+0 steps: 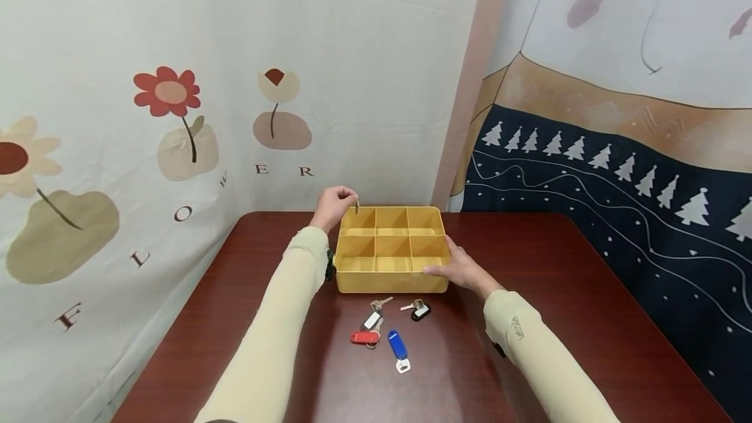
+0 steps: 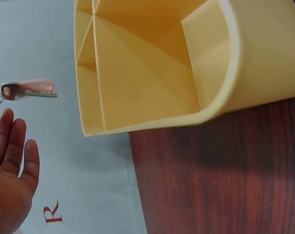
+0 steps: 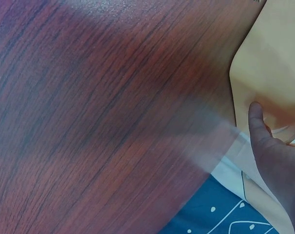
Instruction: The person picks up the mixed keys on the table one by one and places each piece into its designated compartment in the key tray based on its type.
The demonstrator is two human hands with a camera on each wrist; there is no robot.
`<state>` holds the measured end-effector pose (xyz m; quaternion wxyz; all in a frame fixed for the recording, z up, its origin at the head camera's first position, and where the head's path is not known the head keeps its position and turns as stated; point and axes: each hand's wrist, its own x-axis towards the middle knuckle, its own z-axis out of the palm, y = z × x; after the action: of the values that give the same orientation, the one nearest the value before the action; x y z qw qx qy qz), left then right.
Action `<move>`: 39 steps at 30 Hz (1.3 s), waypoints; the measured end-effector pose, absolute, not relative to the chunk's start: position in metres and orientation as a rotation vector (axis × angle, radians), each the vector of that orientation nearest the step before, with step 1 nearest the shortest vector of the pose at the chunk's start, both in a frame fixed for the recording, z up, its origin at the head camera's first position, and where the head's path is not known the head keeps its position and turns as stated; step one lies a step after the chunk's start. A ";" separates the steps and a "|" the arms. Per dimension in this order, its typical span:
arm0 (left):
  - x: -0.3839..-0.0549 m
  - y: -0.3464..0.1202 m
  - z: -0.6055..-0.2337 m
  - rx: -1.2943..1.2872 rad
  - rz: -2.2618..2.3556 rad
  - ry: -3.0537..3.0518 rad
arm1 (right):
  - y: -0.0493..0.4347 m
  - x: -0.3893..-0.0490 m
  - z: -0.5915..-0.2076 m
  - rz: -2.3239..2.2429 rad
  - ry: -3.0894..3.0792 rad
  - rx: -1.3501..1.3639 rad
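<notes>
Yellow box (image 1: 391,282): upright on worktop (image 1: 446,377), six compartments, two rows of three; held at near right corner by right hand (image 1: 464,267).
Metal key (image 2: 28,93): on ring, pinched by left hand (image 1: 331,206) near box's far left corner.
Rest lie flat on near side of box:
- black tag (image 1: 420,312), pale label, key to its left; closest to box's right half.
- dark grey tag (image 1: 372,322), white label, slanted, key toward box.
- red tag (image 1: 365,337), touching or just beside grey one, ring and key attached.
- blue tag (image 1: 397,344), farthest from box, key pointing away.
</notes>
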<state>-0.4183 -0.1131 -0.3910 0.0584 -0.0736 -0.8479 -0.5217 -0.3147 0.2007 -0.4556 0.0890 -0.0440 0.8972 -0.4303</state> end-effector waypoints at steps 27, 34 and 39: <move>-0.418 -0.121 -0.397 -0.236 -1.460 -2.612 | 0.196 -0.313 -0.448 -1.288 2.677 -0.144; -0.410 -0.124 -0.394 -0.289 -1.457 -2.623 | 0.197 -0.314 -0.448 -1.275 2.672 -0.120; -0.403 -0.126 -0.391 -0.332 -1.459 -2.622 | 0.197 -0.313 -0.450 -1.276 2.659 -0.099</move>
<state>-0.4031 -0.1256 -0.3914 0.0615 -0.1097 -0.8669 -0.4824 -0.3135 0.1973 -0.4497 0.0952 -0.0335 0.8970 -0.4304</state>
